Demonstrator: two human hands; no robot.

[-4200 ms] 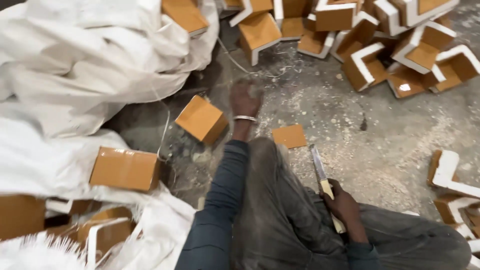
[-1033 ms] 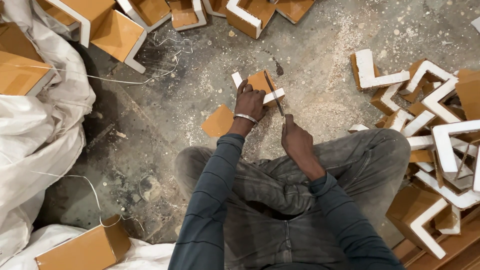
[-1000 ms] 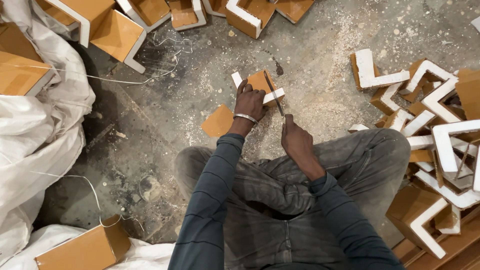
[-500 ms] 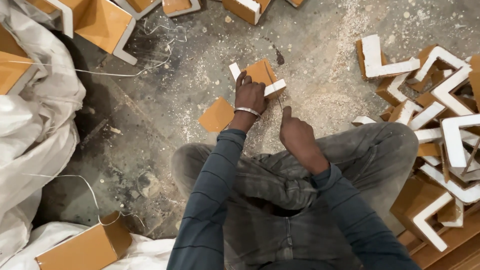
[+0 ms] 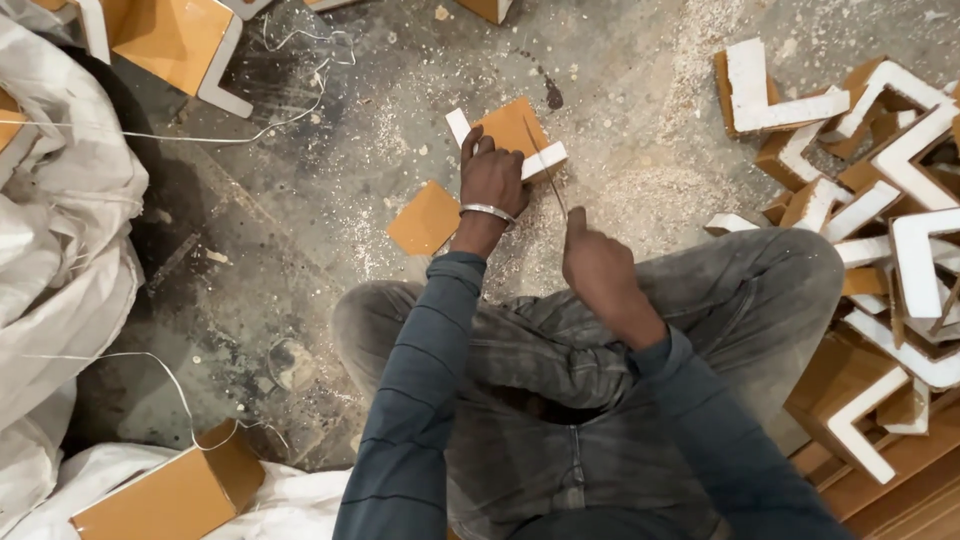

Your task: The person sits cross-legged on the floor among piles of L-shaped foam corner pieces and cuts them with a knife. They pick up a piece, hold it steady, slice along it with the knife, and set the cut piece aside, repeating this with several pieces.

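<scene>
Two hands work over one orange corner piece (image 5: 512, 135) with white foam edges, lying on the dusty concrete floor (image 5: 620, 90) just ahead of the person's knees. Left hand (image 5: 492, 180) presses down on that piece, fingers spread and curled over its near edge. Right hand (image 5: 595, 262), just right of the piece, is closed in a fist around a thin blade (image 5: 547, 170) whose tip reaches the piece. A flat orange square (image 5: 425, 217) lies just left of it.
</scene>
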